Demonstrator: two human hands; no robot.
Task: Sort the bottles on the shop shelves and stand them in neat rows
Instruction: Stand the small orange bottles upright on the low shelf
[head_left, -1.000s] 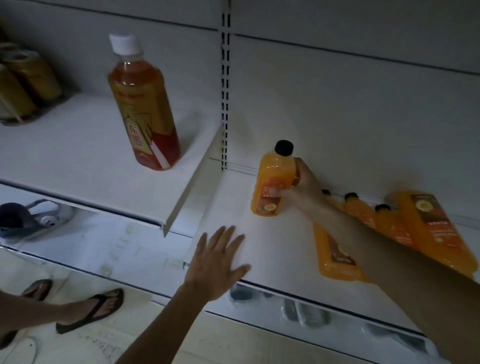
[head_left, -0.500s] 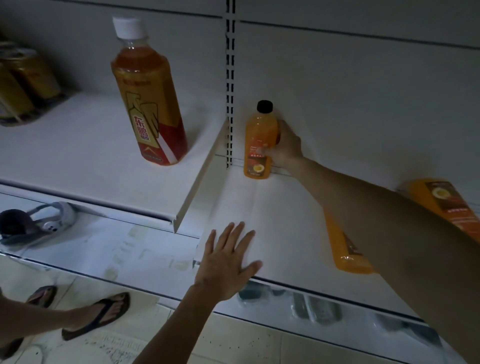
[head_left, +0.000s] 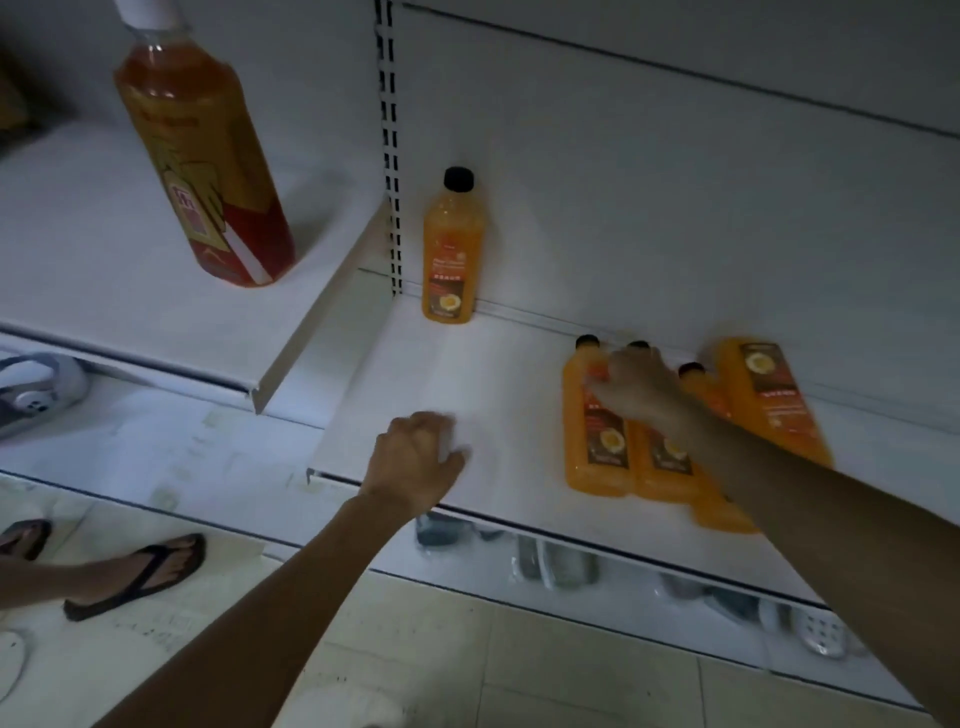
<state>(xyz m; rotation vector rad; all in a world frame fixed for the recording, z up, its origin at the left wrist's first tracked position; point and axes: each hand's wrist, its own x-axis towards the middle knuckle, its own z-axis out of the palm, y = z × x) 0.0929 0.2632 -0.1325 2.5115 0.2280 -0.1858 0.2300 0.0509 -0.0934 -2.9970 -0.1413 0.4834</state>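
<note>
- The lower shelf (head_left: 467, 374) is where the sorting goes on. I'd run the row along its back wall, from the rear left corner rightwards.
- The higher shelf (head_left: 104, 291) to the left carries a tall bottle (head_left: 208, 171) with a white cap and red label. It stands upright, well apart from the juice, and is no obstacle.
- Four lying juice bottles (head_left: 595, 431) rest flat, side by side, at the right of the lower shelf, black caps toward the back wall. The forearm hides part of them.
- One standing juice bottle (head_left: 449, 249) is upright in the rear corner, just beside the slotted post (head_left: 389, 156).
- The right hand (head_left: 636, 384) lies over the necks of the flat bottles. It is blurred, and I cannot tell whether it has closed round one. Best to take the leftmost by its body, lift it clear of its neighbours, and stand it next to the upright one, label forward.
- The left hand (head_left: 415, 457) rests near the shelf's front edge, fingers curled under, holding nothing.
- A foot in a black flip-flop (head_left: 140, 566) stands on the floor, out of the way.
</note>
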